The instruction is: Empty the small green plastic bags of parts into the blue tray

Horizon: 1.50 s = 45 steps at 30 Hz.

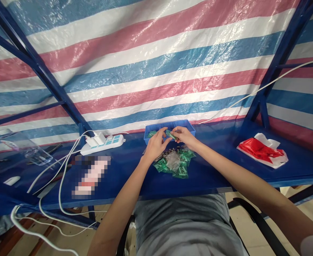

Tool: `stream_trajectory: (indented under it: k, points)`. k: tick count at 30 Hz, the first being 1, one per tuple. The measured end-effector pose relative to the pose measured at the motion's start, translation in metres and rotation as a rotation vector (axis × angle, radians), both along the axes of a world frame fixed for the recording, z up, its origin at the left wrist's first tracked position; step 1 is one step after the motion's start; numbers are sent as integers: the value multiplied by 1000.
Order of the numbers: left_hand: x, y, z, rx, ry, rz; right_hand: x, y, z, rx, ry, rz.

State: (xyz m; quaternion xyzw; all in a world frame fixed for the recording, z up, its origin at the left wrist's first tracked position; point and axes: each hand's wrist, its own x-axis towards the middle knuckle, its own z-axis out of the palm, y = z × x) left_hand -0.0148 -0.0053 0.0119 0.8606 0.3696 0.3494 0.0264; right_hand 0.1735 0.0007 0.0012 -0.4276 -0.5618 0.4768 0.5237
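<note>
My right hand [185, 137] pinches a small green packet [169, 133] between thumb and fingers, over the front of a blue divided bin [192, 128]. Just left of that packet is my left hand [155, 145], its thumb and fingers apart and curved, with nothing visible between them. Below both hands lies a pile of small green plastic packets [181, 171], with a clear packet [173, 160] on top. Small metallic pieces lie along the pile's far side, too small to name. More green packets [151, 134] show inside the bin's left compartment; my hands partly hide the bin.
On the blue table [212, 177], a white power strip [116, 141] with plugs and cables stands to the left. Farther left are a clear bottle [37, 154] and a white mouse [11, 180]. A red and white plastic bag [263, 151] lies right. Striped sheeting [156, 71] hangs behind.
</note>
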Motion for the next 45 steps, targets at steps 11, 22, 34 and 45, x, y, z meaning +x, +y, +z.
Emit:
stream_trajectory:
  k: [11,22,34,45]
  points:
    - [-1,0,4,79,10,105,-5,-6,3,-77,-5,71]
    - [-1,1,4,27,-21,141,-4,-6,2,52,-131,112]
    - [-1,0,6,58,-6,102,-5,-4,-1,99,-254,76]
    - [-1,5,2,62,-1,64,-7,-5,-1,156,-332,98]
